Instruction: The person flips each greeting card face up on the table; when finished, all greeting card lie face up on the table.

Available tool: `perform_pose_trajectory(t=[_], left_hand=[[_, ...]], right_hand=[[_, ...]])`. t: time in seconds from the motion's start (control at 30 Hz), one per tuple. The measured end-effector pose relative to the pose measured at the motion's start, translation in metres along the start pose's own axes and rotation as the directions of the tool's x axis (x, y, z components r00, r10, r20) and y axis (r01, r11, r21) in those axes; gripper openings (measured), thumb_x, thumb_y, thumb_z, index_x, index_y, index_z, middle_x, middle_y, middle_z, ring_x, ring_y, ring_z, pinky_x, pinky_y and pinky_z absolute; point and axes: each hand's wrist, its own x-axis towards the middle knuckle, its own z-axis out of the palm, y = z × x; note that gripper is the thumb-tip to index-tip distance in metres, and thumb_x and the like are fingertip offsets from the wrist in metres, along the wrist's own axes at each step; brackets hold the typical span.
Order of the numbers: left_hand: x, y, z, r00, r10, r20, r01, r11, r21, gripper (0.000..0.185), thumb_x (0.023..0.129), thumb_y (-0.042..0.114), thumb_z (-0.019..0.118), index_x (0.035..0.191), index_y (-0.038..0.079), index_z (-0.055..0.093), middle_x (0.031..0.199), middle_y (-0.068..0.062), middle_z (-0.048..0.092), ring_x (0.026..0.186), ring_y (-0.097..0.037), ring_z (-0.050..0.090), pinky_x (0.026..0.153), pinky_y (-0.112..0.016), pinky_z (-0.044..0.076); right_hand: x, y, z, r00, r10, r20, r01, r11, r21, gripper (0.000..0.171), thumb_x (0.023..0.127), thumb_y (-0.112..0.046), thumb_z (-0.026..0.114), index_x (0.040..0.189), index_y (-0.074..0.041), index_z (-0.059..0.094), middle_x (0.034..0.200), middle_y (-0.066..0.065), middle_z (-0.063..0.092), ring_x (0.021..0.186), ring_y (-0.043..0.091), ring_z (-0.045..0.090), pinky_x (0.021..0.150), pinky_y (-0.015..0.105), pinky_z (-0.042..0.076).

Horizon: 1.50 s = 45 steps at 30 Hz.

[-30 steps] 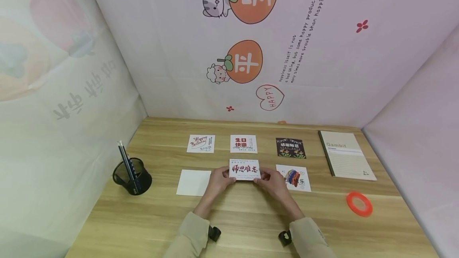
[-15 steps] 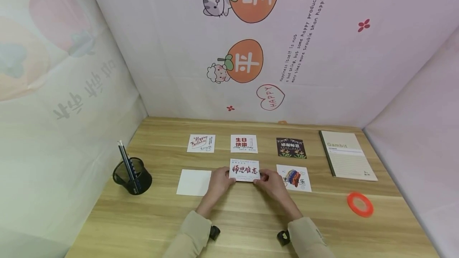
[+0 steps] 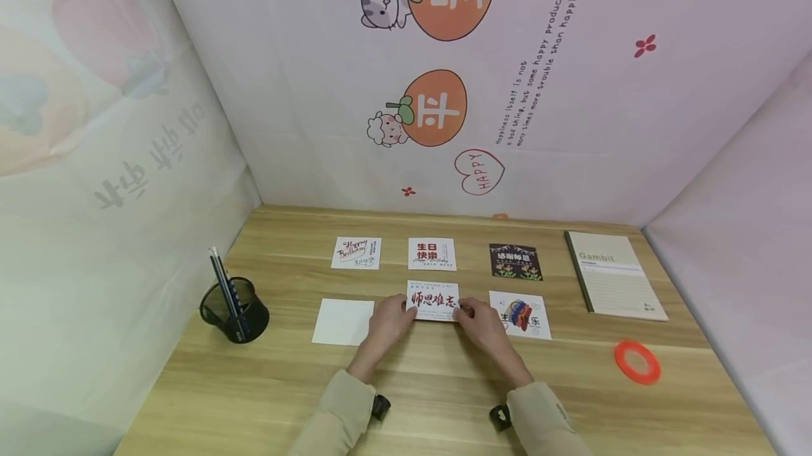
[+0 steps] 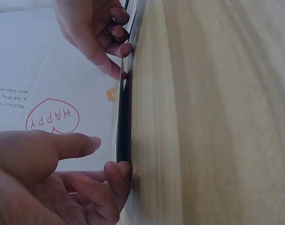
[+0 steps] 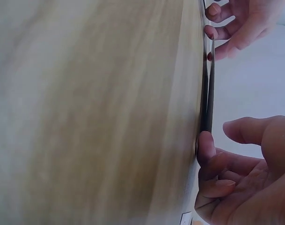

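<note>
Greeting card (image 3: 433, 301) with red calligraphy lay near the counter's (image 3: 412, 399) middle, its near corners pinched by the left hand (image 3: 388, 322) and right hand (image 3: 482, 325), fingers curled under its edge.

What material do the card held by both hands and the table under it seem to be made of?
The white square card with red characters looks like thin matte card stock: it shows a slim, straight edge. The light wooden table shows printed-looking grain with a soft sheen, possibly laminate.

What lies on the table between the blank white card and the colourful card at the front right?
The red-lettered card, held at its edges by the left hand and the right hand, lies between the blank white card and the colourful card, in the head view.
</note>
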Motion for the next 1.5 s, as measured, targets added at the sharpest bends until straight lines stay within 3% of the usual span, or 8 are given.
perform_pose_trajectory(t=[0.33, 0.5, 0.67, 0.8, 1.03, 1.13, 1.27, 1.5], left_hand=[[-0.004, 0.002, -0.009, 0.999, -0.022, 0.033, 0.022, 1.0, 0.006, 0.03, 0.093, 0.019, 0.059, 0.112, -0.004, 0.064, 0.102, -0.017, 0.066, 0.068, -0.02, 0.055, 0.053, -0.032, 0.044], [-0.012, 0.002, -0.02, 1.0, 0.013, 0.024, -0.014, 1.0, 0.019, 0.032, 0.094, 0.018, 0.057, 0.116, -0.005, 0.062, 0.107, -0.02, 0.066, 0.072, -0.024, 0.06, 0.053, -0.035, 0.047], [-0.024, 0.003, -0.032, 1.0, 0.021, -0.023, -0.02, 0.999, 0.043, 0.038, 0.093, 0.016, 0.057, 0.124, -0.006, 0.058, 0.117, -0.024, 0.063, 0.078, -0.031, 0.064, 0.057, -0.041, 0.052], [-0.031, 0.001, -0.039, 0.998, 0.017, -0.06, -0.012, 0.996, 0.084, 0.039, 0.093, 0.019, 0.059, 0.124, -0.005, 0.059, 0.114, -0.021, 0.065, 0.082, -0.03, 0.063, 0.063, -0.044, 0.053], [-0.043, -0.002, -0.054, 0.998, 0.021, -0.056, -0.019, 0.999, 0.028, 0.037, 0.092, 0.016, 0.059, 0.122, -0.004, 0.06, 0.087, -0.007, 0.064, 0.064, -0.018, 0.057, 0.052, -0.032, 0.048], [-0.047, -0.006, -0.062, 0.995, 0.025, -0.094, -0.022, 0.999, 0.04, 0.036, 0.092, 0.017, 0.06, 0.123, -0.002, 0.061, 0.099, -0.011, 0.063, 0.079, -0.025, 0.061, 0.057, -0.035, 0.051], [-0.049, -0.02, -0.071, 0.988, 0.027, -0.154, -0.01, 0.994, 0.111, 0.039, 0.09, 0.019, 0.066, 0.124, 0.002, 0.061, 0.119, -0.016, 0.056, 0.106, -0.035, 0.055, 0.067, -0.046, 0.054], [-0.052, -0.053, -0.082, 0.985, 0.032, -0.169, 0.003, 0.98, 0.201, 0.051, 0.08, 0.017, 0.078, 0.125, 0.002, 0.06, 0.126, -0.017, 0.052, 0.116, -0.039, 0.048, 0.083, -0.053, 0.049]], right_hand=[[-0.001, -0.005, 0.0, 1.0, -0.027, -0.009, 0.026, 0.998, -0.06, 0.026, 0.09, -0.011, 0.062, 0.11, 0.005, 0.066, 0.088, 0.012, 0.069, 0.076, 0.024, 0.063, 0.07, 0.042, 0.051], [0.002, -0.014, 0.009, 0.997, -0.065, -0.05, 0.061, 0.996, -0.067, 0.023, 0.091, -0.012, 0.062, 0.108, 0.003, 0.067, 0.077, 0.008, 0.064, 0.062, 0.016, 0.054, 0.055, 0.031, 0.046], [0.004, -0.023, 0.018, 0.984, -0.15, -0.094, 0.146, 0.988, -0.056, 0.019, 0.089, -0.008, 0.064, 0.104, 0.003, 0.069, 0.074, 0.005, 0.061, 0.063, 0.013, 0.051, 0.055, 0.026, 0.043], [0.004, -0.029, 0.025, 0.972, -0.205, -0.111, 0.2, 0.978, -0.054, 0.018, 0.086, -0.004, 0.064, 0.1, 0.004, 0.07, 0.076, 0.007, 0.062, 0.067, 0.016, 0.054, 0.059, 0.028, 0.046], [0.004, -0.037, 0.036, 0.935, -0.317, -0.157, 0.304, 0.947, -0.1, 0.013, 0.082, -0.002, 0.066, 0.094, 0.002, 0.072, 0.076, 0.006, 0.064, 0.069, 0.018, 0.056, 0.063, 0.032, 0.048], [0.003, -0.043, 0.04, 0.927, -0.339, -0.159, 0.329, 0.94, -0.086, 0.013, 0.083, -0.002, 0.066, 0.094, 0.001, 0.072, 0.077, 0.006, 0.065, 0.07, 0.018, 0.058, 0.064, 0.032, 0.049], [0.0, -0.051, 0.045, 0.95, -0.304, -0.077, 0.305, 0.952, 0.003, 0.016, 0.087, -0.004, 0.063, 0.101, 0.001, 0.07, 0.084, 0.006, 0.066, 0.076, 0.018, 0.059, 0.068, 0.032, 0.051], [-0.007, -0.063, 0.056, 0.956, -0.292, 0.029, 0.288, 0.952, 0.102, 0.022, 0.089, -0.006, 0.061, 0.109, 0.003, 0.067, 0.092, 0.007, 0.066, 0.082, 0.017, 0.06, 0.075, 0.031, 0.053]])
